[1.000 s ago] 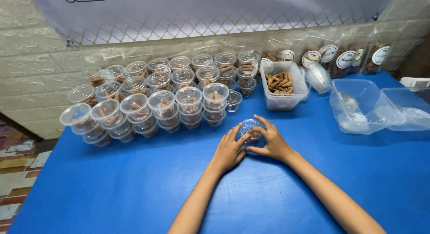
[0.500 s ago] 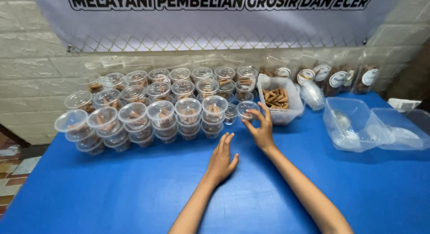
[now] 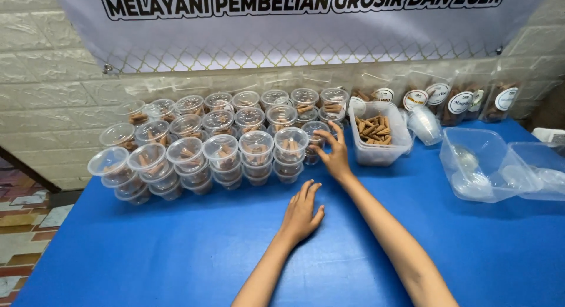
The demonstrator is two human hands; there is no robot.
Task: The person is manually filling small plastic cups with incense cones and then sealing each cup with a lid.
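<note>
Beyond your right hand, lidded clear cups stand stacked in rows. Right of it, an open tub; further right, clear pouches with round white labels. Above hangs a white banner.

My left hand lies flat on the table, in front of the stacked cups. My right hand is farther back, touching a small cup at the right end of the stacks. Just right of that hand sits a tub of sticks. Behind the tub, bags lean on the wall. Far right on the table are two empty boxes.
</note>
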